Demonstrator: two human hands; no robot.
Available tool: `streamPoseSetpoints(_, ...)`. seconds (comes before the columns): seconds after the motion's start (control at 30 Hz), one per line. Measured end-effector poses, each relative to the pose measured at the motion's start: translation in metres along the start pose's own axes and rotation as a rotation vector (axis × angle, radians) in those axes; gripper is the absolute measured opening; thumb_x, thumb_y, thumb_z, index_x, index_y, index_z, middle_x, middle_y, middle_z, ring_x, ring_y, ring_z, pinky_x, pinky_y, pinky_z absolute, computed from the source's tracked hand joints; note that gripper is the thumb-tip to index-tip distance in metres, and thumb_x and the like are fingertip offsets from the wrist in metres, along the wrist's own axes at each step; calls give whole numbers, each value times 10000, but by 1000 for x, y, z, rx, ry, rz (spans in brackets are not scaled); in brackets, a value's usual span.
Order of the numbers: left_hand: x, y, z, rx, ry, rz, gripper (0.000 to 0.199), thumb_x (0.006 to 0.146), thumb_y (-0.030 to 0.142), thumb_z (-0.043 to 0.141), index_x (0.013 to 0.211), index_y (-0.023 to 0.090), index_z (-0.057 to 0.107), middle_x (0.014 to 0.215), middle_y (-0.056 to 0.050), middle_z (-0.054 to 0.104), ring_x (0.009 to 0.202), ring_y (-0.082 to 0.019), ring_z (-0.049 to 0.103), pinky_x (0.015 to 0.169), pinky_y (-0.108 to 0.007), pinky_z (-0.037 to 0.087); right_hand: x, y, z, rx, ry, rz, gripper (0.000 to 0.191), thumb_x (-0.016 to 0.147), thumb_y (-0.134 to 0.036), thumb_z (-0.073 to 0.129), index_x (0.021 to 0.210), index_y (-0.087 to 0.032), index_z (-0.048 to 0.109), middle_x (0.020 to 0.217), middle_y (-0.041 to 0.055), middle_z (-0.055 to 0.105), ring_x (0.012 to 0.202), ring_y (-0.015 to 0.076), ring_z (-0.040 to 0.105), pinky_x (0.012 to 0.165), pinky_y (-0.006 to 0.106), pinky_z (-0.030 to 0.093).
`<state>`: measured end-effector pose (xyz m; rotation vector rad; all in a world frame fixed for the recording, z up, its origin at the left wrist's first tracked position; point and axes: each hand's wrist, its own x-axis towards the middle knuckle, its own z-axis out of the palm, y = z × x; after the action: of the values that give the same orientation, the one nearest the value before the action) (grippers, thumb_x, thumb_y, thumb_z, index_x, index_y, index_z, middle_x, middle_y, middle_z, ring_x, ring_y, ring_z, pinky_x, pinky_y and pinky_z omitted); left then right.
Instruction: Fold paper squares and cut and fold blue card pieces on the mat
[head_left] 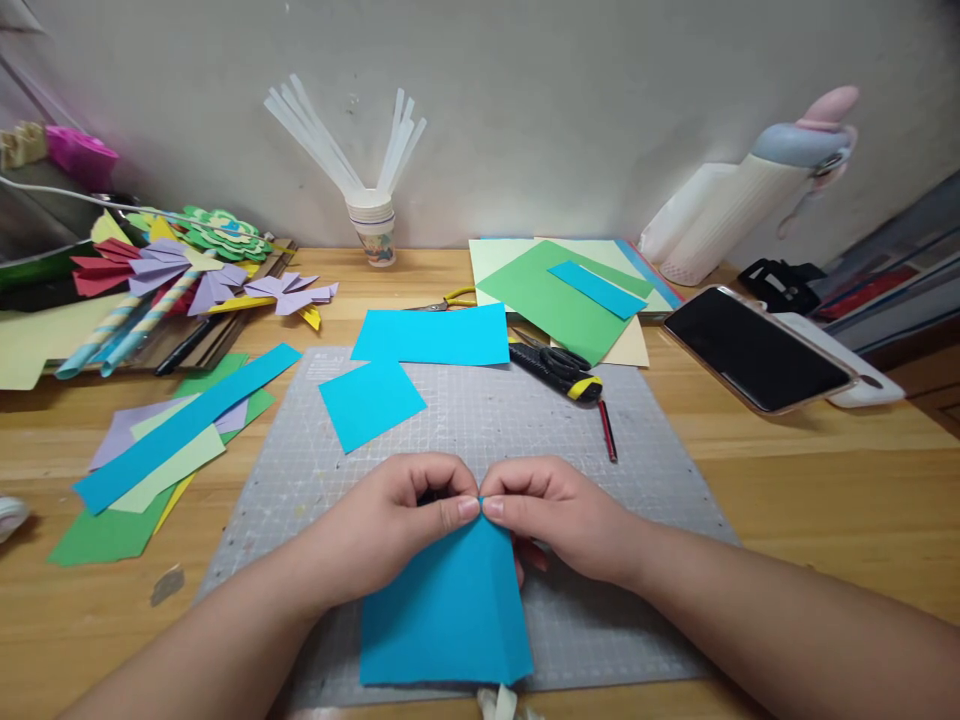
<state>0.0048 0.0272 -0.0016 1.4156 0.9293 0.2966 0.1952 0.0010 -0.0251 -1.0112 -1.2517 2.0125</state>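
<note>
A blue sheet of paper (442, 610) hangs from both hands above the grey cutting mat (615, 620), a fold line running down near its right side. My left hand (420, 510) pinches its top edge between thumb and fingers. Right beside it, thumb to thumb, my right hand (555, 510) grips the same edge. Beyond the hands lie a blue paper square (372, 400) and a wider blue paper rectangle (435, 335). To their right is a black and yellow utility knife (555, 372), with dark-handled scissors (564, 360) partly over it.
Paper strips and scraps (172, 450) lie at the left, below paper flowers (165, 260). At the back stands a paper cup (375, 235) with white strips. A green sheet (555, 300) tops a paper stack. A phone (757, 350) and bottle (750, 200) are at the right.
</note>
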Motion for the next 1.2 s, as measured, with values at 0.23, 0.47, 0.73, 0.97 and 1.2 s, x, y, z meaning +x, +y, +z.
streamPoseSetpoints(0.23,0,-1,0,-25,-4,2,256,840,414,570,778,170,617,757,-7,624,739,-158,550,678,-280,425,-1,1,-1,20,-11,-17,269,822,-419,590,722,-172,551,522,-47,558,429,82,548,383,178,323)
streamPoseSetpoints(0.47,-1,1,0,-34,-4,-1,267,842,431,568,778,174,605,750,1,620,727,-151,541,670,-274,422,-1,0,-1,-3,-19,-9,279,828,-438,574,740,-176,541,538,-36,568,448,90,560,391,178,319)
streamPoseSetpoints(0.73,3,-6,-4,764,603,209,212,847,333,578,1020,222,627,1051,-54,609,1023,-263,511,909,-461,382,9,-9,-11,-645,304,-119,265,887,-352,485,675,-194,515,596,-31,530,575,113,510,534,235,365)
streamPoseSetpoints(0.97,10,-20,11,984,373,295,249,924,188,440,1111,188,605,1063,-76,570,978,-222,537,847,-385,461,23,-19,-16,-1257,491,-24,248,882,-329,485,692,-210,590,645,-19,636,601,128,528,504,261,235)
streamPoseSetpoints(1.2,8,-19,20,1279,328,174,387,954,200,374,1317,227,504,982,-77,578,842,-243,573,697,-391,478,23,-20,-5,-1423,608,81,265,865,-327,472,702,-207,644,716,46,706,650,192,589,507,295,173)
